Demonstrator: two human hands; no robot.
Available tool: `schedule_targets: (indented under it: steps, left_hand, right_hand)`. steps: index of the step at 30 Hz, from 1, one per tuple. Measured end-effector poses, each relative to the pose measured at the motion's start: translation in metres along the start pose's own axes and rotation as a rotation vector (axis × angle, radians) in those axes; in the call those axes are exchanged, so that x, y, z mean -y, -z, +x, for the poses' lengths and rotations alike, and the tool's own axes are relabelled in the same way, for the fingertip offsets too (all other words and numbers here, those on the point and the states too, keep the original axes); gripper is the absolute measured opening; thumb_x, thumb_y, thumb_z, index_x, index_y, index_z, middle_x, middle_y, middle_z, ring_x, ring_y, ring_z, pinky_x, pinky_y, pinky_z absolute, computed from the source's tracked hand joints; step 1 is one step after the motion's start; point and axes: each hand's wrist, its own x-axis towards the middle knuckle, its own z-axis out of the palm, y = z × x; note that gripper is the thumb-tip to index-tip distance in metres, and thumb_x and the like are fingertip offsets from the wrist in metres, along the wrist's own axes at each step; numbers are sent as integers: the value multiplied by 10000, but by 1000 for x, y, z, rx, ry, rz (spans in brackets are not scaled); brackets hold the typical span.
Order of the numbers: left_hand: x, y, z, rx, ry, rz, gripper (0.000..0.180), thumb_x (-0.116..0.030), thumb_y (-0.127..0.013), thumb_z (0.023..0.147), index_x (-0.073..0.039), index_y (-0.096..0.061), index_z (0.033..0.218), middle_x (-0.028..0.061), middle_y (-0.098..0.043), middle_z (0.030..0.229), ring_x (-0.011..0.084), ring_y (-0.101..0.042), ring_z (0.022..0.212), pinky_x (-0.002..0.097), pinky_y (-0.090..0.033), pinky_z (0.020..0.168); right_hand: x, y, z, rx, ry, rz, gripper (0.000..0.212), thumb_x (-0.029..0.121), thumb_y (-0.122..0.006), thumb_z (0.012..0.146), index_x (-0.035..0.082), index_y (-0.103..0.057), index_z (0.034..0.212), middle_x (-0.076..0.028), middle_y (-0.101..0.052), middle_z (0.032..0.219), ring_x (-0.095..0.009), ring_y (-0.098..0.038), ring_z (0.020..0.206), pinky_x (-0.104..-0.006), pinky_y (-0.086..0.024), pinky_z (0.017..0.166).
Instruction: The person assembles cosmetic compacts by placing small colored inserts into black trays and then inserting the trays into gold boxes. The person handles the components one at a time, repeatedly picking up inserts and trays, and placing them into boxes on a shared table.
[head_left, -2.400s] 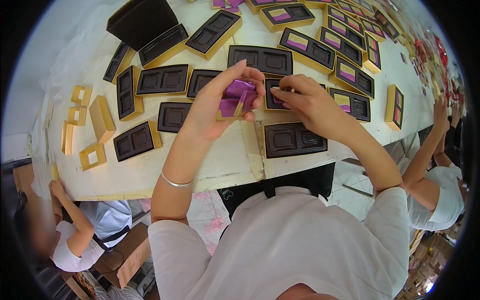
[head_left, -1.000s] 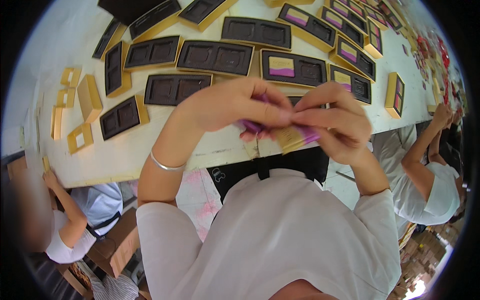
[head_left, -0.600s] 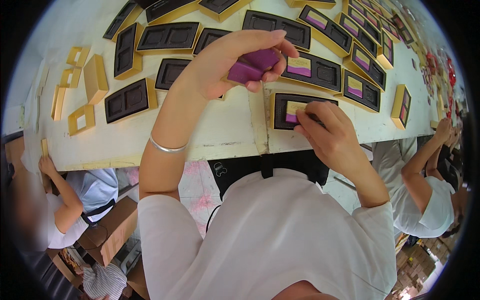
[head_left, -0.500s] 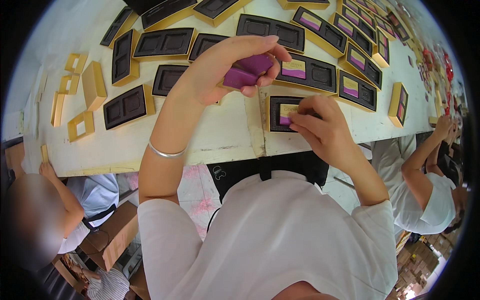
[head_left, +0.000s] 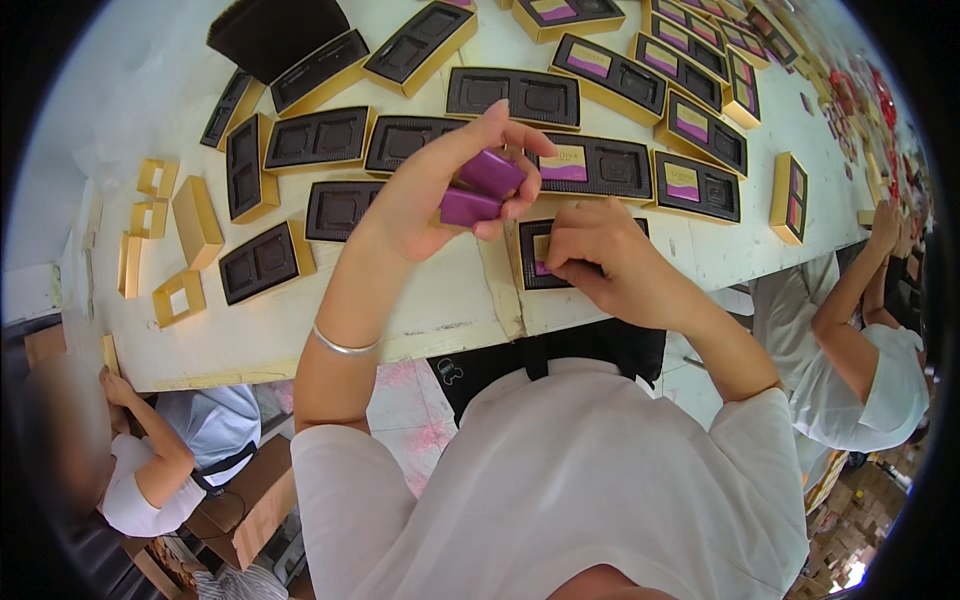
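Observation:
My left hand (head_left: pixel 440 180) is curled around small purple packets (head_left: pixel 490 174), at least two of them, held above the table. At the table's near edge stands a gold box (head_left: pixel 526 275) with a black two-compartment insert. My right hand (head_left: pixel 605 250) is over this box, its bent fingers closed together on a gold and purple packet (head_left: pixel 541 254) in the left part. The hand covers most of that packet and much of the insert. Just beyond lies a similar box (head_left: pixel 618 168) with a packet in its left compartment.
Gold boxes with bare black inserts (head_left: pixel 315 137) spread over the left of the white table (head_left: pixel 420 310). Boxes with packets (head_left: pixel 690 120) stand at far right. Open gold frames (head_left: pixel 180 298) lie at far left. Co-workers sit on both sides, one arm (head_left: pixel 855 280) at right.
The whole view has shifted, so the table sits lower in the picture. My right hand has moved left over the packet in the near box. My left hand still holds the purple packets.

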Motion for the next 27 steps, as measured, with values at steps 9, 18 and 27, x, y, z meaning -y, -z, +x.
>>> schedule_targets:
  steps: [9,18,27]
  left_hand:
    - [7,-2,4,33,2,-41,608,-567,-271,917,-56,-462,1185,107,-595,791,128,-552,592,224,-395,405]
    - [3,2,0,-73,-49,8,359,-332,-478,898,-21,-558,1058,71,-595,807,98,-526,602,208,-380,419]
    - [-4,16,-1,-249,-233,-204,290,-198,-513,876,-9,-521,1096,33,-499,740,119,-458,674,199,-364,463]
  right_hand:
    - [9,11,35,-376,55,277,182,-37,-626,741,5,-578,911,-82,-557,904,-203,-552,769,-278,-458,659]
    - [-11,20,29,-670,465,-431,266,-33,-652,616,-8,-597,876,-123,-544,915,-265,-567,769,-321,-477,639]
    - [-24,41,64,-596,235,-267,106,12,-605,732,-12,-614,834,-124,-558,853,-306,-571,755,-368,-472,643]
